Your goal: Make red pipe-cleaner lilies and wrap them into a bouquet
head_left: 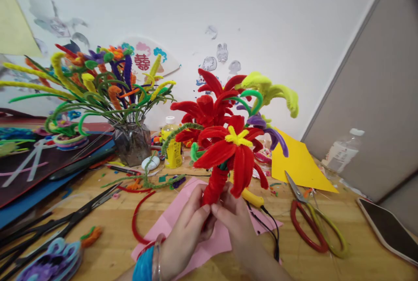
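Observation:
A bouquet of fuzzy pipe-cleaner flowers stands upright at the centre, its red blooms mixed with yellow-green and purple ones. Its stem is wrapped in red. My left hand closes round the lower stem from the left, a blue band and a clear bangle on the wrist. From the right, my right hand holds the same stem, its thumb near the left thumb. Beneath the hands lies a pink sheet. A red pipe cleaner curves beside my left hand.
Scissors and a phone lie at the right, before a yellow sheet and a bottle. A glass vase of pipe-cleaner flowers stands back left. Black scissors lie front left. A yellow-handled tool with a cable is behind my right hand.

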The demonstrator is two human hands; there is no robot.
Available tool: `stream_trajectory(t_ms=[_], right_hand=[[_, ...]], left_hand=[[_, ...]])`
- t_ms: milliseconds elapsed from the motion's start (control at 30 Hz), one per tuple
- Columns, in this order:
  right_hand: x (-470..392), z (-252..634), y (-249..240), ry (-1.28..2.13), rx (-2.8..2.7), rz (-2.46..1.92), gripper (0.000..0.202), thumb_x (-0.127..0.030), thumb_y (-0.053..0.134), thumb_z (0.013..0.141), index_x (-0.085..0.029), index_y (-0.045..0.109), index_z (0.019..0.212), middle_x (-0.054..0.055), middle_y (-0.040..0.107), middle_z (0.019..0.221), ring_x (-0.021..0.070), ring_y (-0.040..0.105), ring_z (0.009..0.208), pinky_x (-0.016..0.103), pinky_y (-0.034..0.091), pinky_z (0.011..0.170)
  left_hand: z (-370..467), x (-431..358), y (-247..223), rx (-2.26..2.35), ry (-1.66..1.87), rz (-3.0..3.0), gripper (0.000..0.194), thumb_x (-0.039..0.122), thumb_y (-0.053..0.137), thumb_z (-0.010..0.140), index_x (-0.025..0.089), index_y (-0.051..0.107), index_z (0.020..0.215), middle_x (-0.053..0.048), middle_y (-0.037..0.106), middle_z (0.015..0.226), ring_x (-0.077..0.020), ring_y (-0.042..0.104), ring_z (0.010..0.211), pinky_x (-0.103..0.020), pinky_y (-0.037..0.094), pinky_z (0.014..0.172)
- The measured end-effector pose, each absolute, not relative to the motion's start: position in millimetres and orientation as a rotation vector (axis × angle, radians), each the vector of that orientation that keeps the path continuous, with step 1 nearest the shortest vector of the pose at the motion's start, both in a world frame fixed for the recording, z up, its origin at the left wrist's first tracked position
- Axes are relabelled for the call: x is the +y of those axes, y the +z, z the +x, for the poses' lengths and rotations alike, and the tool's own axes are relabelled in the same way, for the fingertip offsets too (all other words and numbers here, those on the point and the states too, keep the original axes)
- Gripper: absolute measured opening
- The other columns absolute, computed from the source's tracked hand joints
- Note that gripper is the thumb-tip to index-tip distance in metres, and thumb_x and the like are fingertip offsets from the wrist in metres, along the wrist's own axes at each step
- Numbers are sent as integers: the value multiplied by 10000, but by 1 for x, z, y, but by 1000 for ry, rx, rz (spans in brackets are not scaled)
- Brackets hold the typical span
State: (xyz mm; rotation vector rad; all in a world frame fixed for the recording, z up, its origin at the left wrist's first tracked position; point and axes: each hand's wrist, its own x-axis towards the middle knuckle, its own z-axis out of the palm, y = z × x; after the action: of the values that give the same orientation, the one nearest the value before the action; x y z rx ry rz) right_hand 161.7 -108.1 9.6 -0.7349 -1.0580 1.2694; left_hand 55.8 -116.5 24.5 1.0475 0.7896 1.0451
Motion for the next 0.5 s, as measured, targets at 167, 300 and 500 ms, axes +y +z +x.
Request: stream_trajectory(t_ms=[167,300,500], right_hand=[[-111,162,12,1274,-1067,-715,271,-230,662,633,-217,590,894,28,645,906,213,595,886,332,465,786],[-111,162,12,1275,-1055,-715,316,-216,657,626,-222,577,931,25,639,938,219,583,929,356,442,845],[-111,162,14,1253,-1089,-723,269,-222,638,623,-221,579,886,10,633,855,198,585,848,325,455,776]], left_hand=[[54,-114,19,748,1037,1106,309,353,483,756,215,392,1017,83,339,566,-78,259,493,-202,208,459],[54,-113,17,752,1052,1124,312,357,461,774,218,378,1041,84,329,572,-81,245,498,-205,202,459],[52,-116,16,783,1035,1176,361,350,432,803,215,345,1126,76,339,596,-87,256,518,-211,206,471]])
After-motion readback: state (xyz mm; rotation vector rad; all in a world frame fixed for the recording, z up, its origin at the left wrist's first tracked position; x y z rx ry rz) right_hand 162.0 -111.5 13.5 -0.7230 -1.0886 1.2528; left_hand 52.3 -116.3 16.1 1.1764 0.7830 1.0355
